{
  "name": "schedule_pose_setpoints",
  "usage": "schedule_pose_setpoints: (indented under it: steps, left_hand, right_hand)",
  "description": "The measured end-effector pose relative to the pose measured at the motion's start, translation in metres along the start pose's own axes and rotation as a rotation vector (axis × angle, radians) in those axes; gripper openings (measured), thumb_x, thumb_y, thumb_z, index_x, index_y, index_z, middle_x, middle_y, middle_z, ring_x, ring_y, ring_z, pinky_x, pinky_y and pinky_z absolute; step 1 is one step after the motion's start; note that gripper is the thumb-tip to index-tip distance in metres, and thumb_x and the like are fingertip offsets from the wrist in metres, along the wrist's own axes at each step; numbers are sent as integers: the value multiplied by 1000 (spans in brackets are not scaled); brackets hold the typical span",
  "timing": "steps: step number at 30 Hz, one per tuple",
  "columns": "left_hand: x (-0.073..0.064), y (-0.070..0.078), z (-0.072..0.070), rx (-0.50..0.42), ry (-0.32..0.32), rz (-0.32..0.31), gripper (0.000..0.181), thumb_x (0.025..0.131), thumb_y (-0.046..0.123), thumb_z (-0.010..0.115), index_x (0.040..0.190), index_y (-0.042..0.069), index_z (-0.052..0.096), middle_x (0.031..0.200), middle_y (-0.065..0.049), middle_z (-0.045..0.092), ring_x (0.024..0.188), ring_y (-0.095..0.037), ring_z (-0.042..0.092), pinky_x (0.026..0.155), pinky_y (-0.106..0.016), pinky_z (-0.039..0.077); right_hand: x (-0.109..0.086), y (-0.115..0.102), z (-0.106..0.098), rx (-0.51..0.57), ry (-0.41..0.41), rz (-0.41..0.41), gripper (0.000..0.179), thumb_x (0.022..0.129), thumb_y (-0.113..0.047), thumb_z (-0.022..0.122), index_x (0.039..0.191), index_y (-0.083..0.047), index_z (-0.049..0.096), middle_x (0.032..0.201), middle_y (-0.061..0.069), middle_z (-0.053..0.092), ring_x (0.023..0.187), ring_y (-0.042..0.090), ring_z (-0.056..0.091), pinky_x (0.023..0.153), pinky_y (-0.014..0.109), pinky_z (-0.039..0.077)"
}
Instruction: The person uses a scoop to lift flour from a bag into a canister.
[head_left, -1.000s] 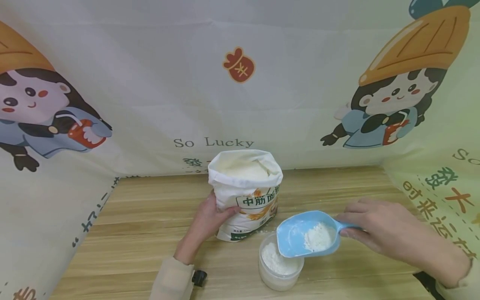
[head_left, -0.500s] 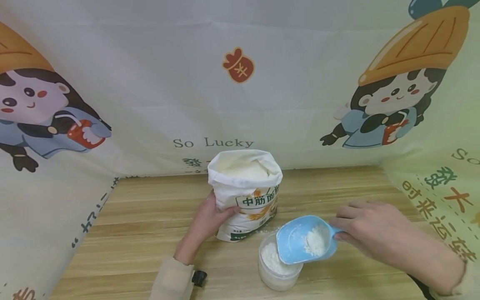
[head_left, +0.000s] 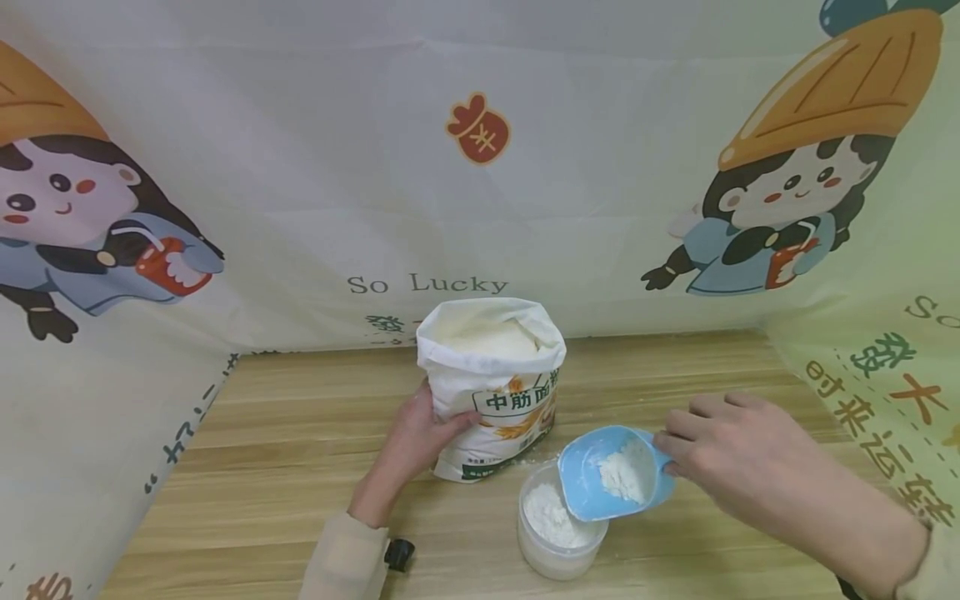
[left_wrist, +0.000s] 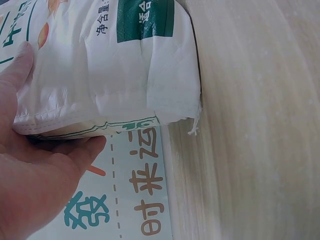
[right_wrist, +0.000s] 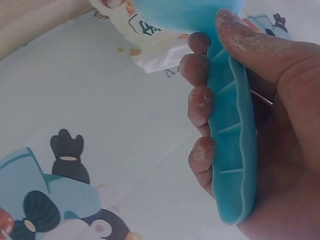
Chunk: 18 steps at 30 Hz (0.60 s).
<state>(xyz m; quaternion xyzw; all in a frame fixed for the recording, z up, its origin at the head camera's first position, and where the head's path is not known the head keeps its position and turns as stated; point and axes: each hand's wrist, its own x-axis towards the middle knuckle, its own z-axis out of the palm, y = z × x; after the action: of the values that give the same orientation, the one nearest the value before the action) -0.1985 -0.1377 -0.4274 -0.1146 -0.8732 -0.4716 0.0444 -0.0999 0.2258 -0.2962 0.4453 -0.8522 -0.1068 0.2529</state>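
Observation:
My left hand (head_left: 420, 429) grips the left side of a white flour bag (head_left: 468, 433) that stands upright with its top folded open. In the left wrist view the thumb lies on the bag's front and the fingers pass behind its edge. My right hand (head_left: 731, 450) holds a blue scoop (head_left: 581, 475) by its handle; flour (head_left: 626, 475) lies inside it near the handle. The right wrist view shows flour-dusted fingers curled round the ridged handle (right_wrist: 230, 125). The scoop overlaps the right rim of a clear round tub (head_left: 558, 562) with flour in it.
The wood-grain table (head_left: 262, 467) carries a little spilled flour between bag and tub. A printed cloth (head_left: 337, 167) hangs behind the table and along both sides. The bag stands close to the back cloth.
The right hand has shifted slightly left with the scoop, and the scoop's tilt has changed a little over the tub. The left hand and the bag stay where they were.

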Motion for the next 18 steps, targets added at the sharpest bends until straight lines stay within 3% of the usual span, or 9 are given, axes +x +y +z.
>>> schedule_pose_setpoints:
  steps: [12, 18]
  left_hand:
    - [1, 0, 0, -6, 1, 9, 76, 87, 24, 85, 147, 2, 44, 135, -20, 63, 125, -38, 61, 106, -56, 49]
    - [1, 1, 1, -4, -1, 4, 76, 87, 23, 85, 147, 1, 44, 134, -21, 64, 124, -39, 61, 106, -56, 50]
  right_hand:
    - [10, -8, -8, -31, 33, -16, 33, 66, -29, 95, 85, -13, 73, 81, -5, 62, 66, 17, 46, 52, 25, 32]
    - [14, -13, -11, -36, 53, -29, 28, 64, -8, 93, 79, -12, 69, 76, -4, 56, 63, 16, 38, 52, 25, 27]
